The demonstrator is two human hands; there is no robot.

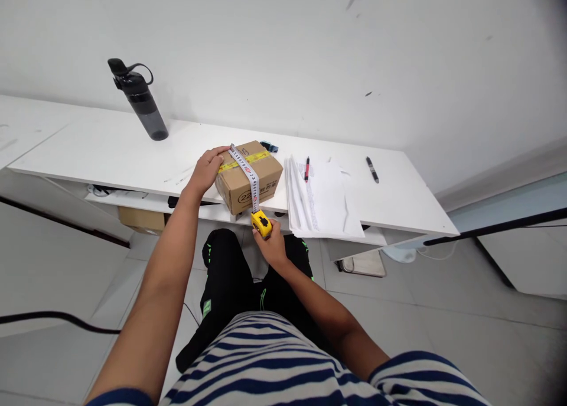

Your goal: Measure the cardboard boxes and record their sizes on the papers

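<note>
Closing the right hand (271,240) snugly round the yellow tape measure (261,223), just below the box (268,171). Touching the blade (247,169) at its far tip with the left hand (208,166), fingers loosely bent; hard to tell if pinching or merely pressing. Already drawn across the top and bent down the near side, not yet reeled in! Between the hands, squared, matt cardboard on smooth white desk (390,199); right of both, limp, creased papers (325,199); well beyond the left, a smoky, translucent bottle (148,107).
</note>
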